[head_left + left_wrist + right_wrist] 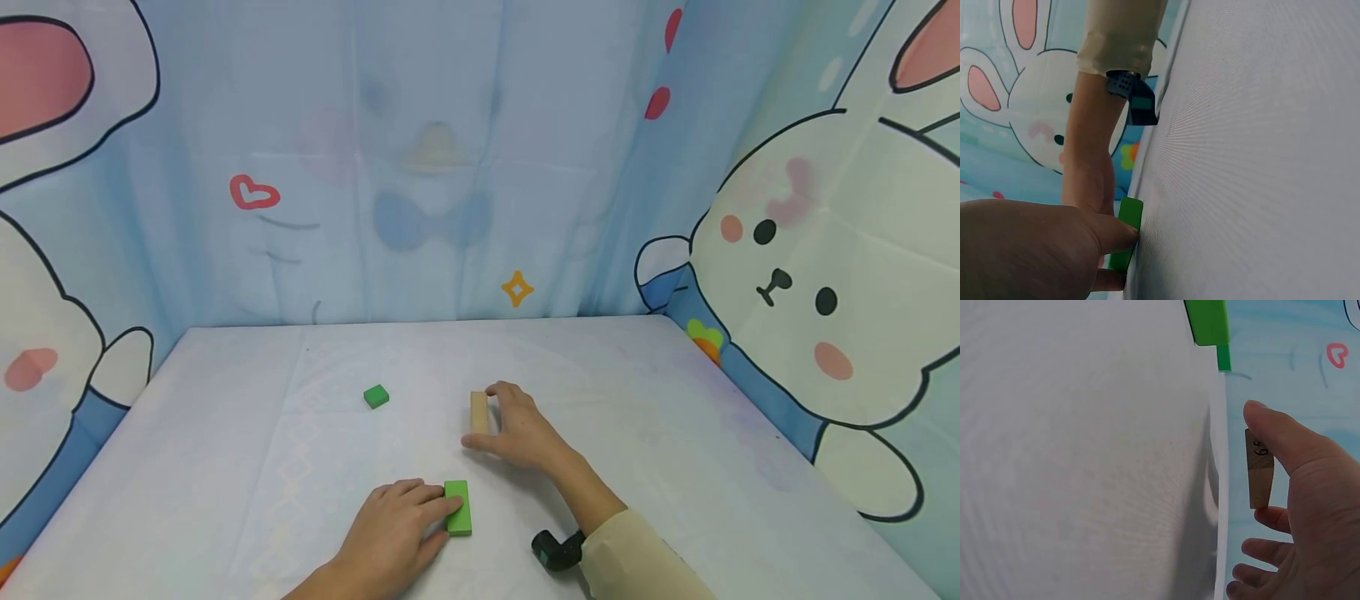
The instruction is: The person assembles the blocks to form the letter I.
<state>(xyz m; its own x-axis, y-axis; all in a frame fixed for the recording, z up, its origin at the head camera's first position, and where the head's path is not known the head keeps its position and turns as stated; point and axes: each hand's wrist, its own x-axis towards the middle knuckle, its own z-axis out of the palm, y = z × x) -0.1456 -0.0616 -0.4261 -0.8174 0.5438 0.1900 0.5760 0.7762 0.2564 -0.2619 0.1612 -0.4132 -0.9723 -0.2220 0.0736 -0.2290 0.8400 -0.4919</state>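
My right hand [525, 429] pinches a plain wooden block [478, 413] between thumb and index finger at its two ends. Small dark digits mark that wooden block [1260, 459] in the right wrist view, and the other fingers curve loosely beside it. Nearer to me, my left hand [401, 529] holds a flat green block [457, 508], its index finger over the top and thumb at the near corner. The left wrist view shows the green block [1127, 234] low at the table surface, under the fingers.
A small green block [377, 396] sits farther back, left of the middle, on the white-covered table [600, 375]. A black wrist device [557, 550] hangs at my right cuff. A printed curtain [420, 275] borders the table's back and sides.
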